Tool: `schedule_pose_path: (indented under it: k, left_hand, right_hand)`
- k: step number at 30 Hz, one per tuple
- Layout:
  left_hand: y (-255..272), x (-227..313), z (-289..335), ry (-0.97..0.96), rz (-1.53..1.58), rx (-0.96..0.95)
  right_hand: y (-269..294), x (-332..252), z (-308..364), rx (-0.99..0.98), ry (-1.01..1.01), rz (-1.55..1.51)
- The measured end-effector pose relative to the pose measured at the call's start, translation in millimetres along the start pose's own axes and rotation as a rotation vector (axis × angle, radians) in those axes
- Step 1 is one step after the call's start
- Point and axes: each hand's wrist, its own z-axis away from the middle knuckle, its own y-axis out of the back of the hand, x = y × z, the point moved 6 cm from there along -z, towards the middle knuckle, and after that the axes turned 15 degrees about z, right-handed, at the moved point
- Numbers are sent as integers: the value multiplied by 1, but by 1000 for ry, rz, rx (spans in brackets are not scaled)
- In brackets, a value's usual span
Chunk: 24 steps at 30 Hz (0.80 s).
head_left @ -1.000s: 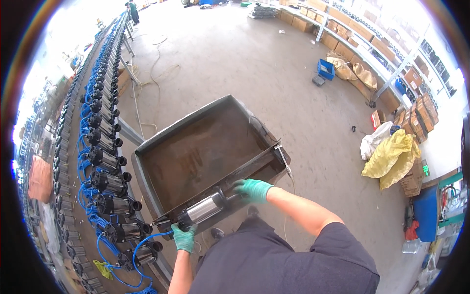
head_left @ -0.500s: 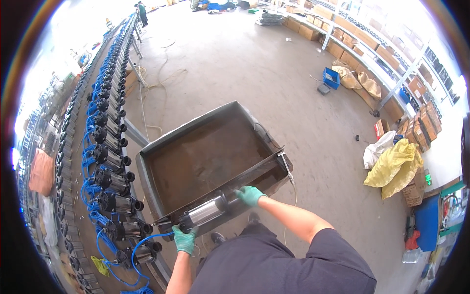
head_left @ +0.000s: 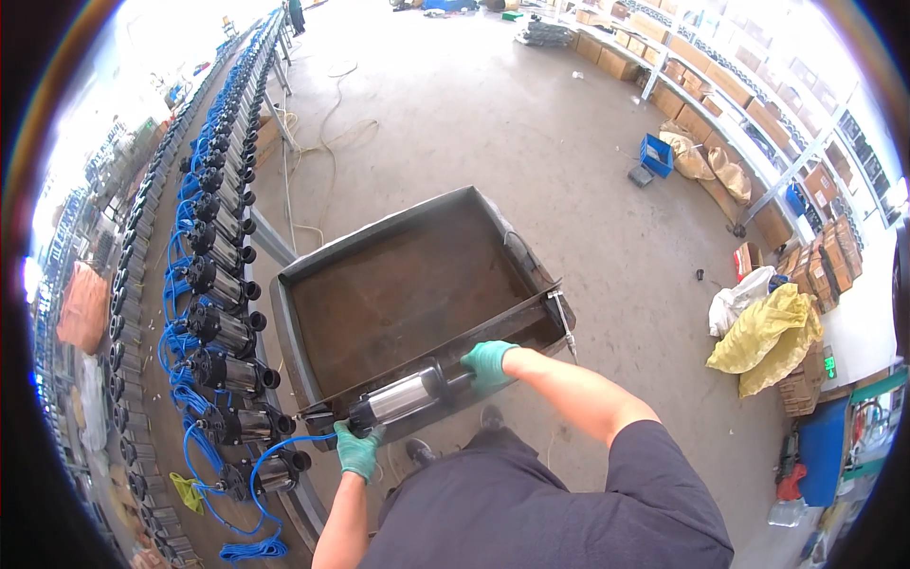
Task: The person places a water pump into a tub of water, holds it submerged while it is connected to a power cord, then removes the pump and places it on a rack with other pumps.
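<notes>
A submersible pump [head_left: 403,398], a silver cylinder with black ends, lies along the near compartment of a dark metal tank [head_left: 368,227]. A blue cable [head_left: 301,439] leaves its left end and runs to the bench. My left hand [head_left: 358,449], in a green glove, is closed about the pump's black left end, partly hiding it. In a matching glove, my right hand [head_left: 488,362] is curled at the black outlet on the right end; its fingertips are partly hidden. Brown, murky water seems to cover the tank's floor.
On the left a long bench [head_left: 152,284] carries a row of similar pumps [head_left: 225,327] with blue cables. A hose fitting [head_left: 564,318] sits at the tank's right corner. Yellow sacks [head_left: 773,337], a blue crate [head_left: 656,155] and shelves with cartons [head_left: 697,123] line the right side.
My right hand has moved in against the pump's right end, its fingers now more curled. The left hand stays at the pump's left end. The whole view has shifted slightly.
</notes>
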Motion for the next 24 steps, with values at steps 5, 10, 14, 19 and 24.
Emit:
schedule_pose_path:
  k: [5, 10, 14, 19, 24]
  left_hand:
    - [-2, -16, -9, -51, 41, -35]
    - [5, -17, -6, 12, 42, -5]
    - [3, -14, -7, -51, -6, 17]
    - [-4, -10, -13, -14, -102, 25]
    - [-9, 12, -12, -8, -172, 44]
  right_hand:
    - [-17, 23, -28, 0, 114, -44]
    - [2, 17, 17, 109, -55, -256]
    - [-56, 120, 79, 992, -794, -452]
    - [-174, 191, 102, 595, -1169, -1169]
    - [-96, 237, 75, 602, -957, -1194]
